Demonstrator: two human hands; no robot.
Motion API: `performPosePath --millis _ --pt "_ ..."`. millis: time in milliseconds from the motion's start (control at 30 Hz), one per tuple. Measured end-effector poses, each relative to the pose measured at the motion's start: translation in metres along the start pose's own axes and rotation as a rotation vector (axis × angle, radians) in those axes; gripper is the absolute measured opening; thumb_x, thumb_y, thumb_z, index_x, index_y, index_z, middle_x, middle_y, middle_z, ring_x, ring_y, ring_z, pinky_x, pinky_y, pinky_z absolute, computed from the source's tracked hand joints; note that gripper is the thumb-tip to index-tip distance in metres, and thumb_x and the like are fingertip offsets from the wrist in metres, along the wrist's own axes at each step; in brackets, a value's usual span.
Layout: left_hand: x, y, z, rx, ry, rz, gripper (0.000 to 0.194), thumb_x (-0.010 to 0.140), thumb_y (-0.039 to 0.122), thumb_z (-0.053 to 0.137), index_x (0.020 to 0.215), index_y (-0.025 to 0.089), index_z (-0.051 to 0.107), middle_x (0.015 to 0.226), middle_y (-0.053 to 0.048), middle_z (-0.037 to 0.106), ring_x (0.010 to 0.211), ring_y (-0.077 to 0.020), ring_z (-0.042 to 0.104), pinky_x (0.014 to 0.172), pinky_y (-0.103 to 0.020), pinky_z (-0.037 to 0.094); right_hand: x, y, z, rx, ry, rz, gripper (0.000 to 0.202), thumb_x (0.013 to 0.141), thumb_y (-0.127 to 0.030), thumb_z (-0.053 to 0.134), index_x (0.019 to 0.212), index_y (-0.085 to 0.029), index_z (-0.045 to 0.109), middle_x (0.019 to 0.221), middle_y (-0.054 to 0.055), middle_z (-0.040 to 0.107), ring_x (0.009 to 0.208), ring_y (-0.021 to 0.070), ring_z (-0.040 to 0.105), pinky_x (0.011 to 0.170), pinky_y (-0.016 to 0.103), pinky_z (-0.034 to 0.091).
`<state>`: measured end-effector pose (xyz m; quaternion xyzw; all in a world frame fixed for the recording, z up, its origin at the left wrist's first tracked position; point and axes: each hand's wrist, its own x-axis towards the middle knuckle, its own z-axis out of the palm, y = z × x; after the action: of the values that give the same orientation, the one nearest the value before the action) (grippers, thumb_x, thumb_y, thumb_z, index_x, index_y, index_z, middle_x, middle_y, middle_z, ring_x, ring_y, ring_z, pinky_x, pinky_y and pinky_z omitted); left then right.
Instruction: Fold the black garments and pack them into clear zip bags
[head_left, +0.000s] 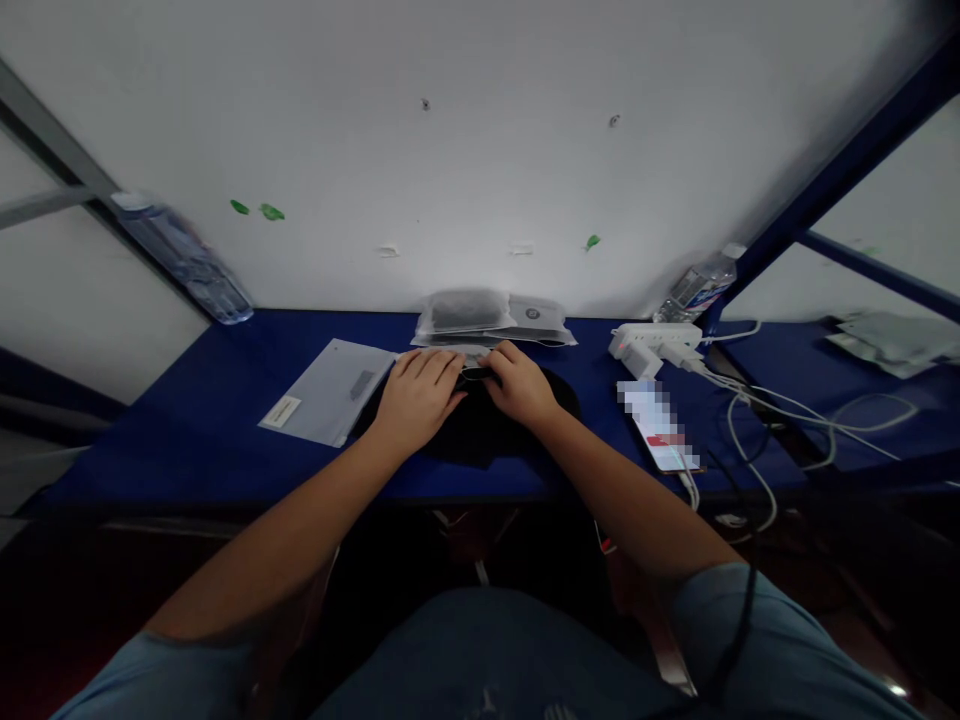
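A dark black cloth item (pixel 480 435), soft and folded, lies on the blue desk in front of me. My left hand (pixel 421 392) rests on its left part, fingers stretched forward and the thumb apart. On the other side, my right hand (pixel 523 382) has its fingers bent round the cloth's far edge, near the middle. A small pale piece (pixel 471 354) shows between the fingertips of both hands; its kind is unclear. Left of the cloth lies a flat, frosted zip bag (pixel 330 392) with a white label.
Behind my hands, frosted bags (pixel 465 312) with dark contents lie against the wall. A power strip (pixel 660 338) with plugs and white cables stands right, near a phone (pixel 660 425). Plastic bottles, one left (pixel 184 255) and one right (pixel 701 285), stand by the frame bars.
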<state>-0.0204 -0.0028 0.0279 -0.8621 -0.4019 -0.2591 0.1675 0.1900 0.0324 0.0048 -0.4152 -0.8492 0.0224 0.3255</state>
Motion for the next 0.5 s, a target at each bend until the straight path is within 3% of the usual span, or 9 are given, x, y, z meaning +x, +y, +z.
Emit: performPosePath --millis 267,433,500 --pt "-0.010 -0.015 0.020 -0.107 0.152 0.053 0.029 0.101 0.020 0.046 0.115 0.020 0.071 0.107 -0.009 0.076 0.100 -0.0253 0.070 0.088 -0.041 0.052 -0.005 0.005 -0.005 0.152 -0.034 -0.059 0.025 0.086 -0.008 0.058 0.107 -0.022 0.061 0.107 0.008 0.057 0.098 0.0235 0.058 0.089 0.039 0.052" --pt "-0.012 -0.019 0.019 -0.167 0.140 0.103 0.027 0.100 0.018 0.049 0.114 0.021 0.072 0.105 -0.008 0.076 0.099 -0.0237 0.070 0.087 -0.041 0.053 -0.005 0.005 -0.007 0.317 -0.082 -0.072 0.031 0.087 -0.036 0.074 0.110 -0.021 0.059 0.109 0.009 0.055 0.099 0.0246 0.059 0.090 0.042 0.054" --pt "-0.012 -0.019 0.018 -0.187 0.125 0.124 0.025 0.100 0.019 0.052 0.115 0.021 0.071 0.106 -0.008 0.076 0.098 -0.0235 0.071 0.087 -0.041 0.053 -0.005 0.005 -0.007 0.336 -0.082 -0.059 0.029 0.089 -0.038 0.072 0.109 -0.021 0.060 0.108 0.009 0.056 0.098 0.0240 0.059 0.090 0.041 0.054"
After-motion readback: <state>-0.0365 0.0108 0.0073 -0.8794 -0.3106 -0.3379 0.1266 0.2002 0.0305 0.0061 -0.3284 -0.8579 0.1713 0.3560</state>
